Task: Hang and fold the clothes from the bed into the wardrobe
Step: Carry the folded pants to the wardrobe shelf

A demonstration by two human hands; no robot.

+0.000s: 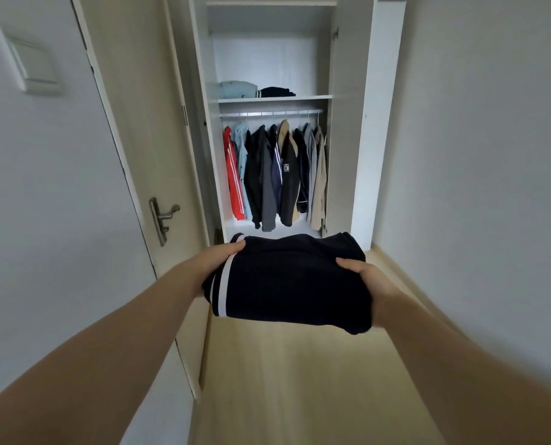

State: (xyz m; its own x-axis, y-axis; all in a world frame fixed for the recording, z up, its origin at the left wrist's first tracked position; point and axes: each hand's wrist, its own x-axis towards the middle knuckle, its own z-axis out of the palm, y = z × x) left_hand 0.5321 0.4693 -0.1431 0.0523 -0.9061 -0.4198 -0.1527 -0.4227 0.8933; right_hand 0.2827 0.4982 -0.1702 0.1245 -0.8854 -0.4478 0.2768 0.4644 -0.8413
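Folded dark garment [290,281] with a white stripe along its left edge sits at centre frame, held off the floor [299,380] between both hands. Left hand [221,256] grips the striped end, thumb laid over the top, fingers tucked under and out of sight. Right hand [364,276] grips the opposite end the same way, thumb on top, the rest hidden beneath the cloth. Both hands clamp the bundle; neither is spread. The bundle's long axis runs left to right across the frame, roughly parallel to the front edge of the shelf [274,98] in the open wardrobe [348,123]. That shelf lies straight ahead and well above the grip, in the upper centre of the frame. On it are a pale blue folded pile [237,89] at the left and a dark folded pile [277,91] just beside it; the right part of the shelf shows bare board. Below the shelf, jackets [277,171] hang packed along the rail [271,113]. Judgement: the garment is folded and ready for the shelf, so the move is forward and up, the bundle kept level. The right hand sits nearer the bare right part, so it likely leads, the left following. The risk is the fold slumping between the two grips on the lift.
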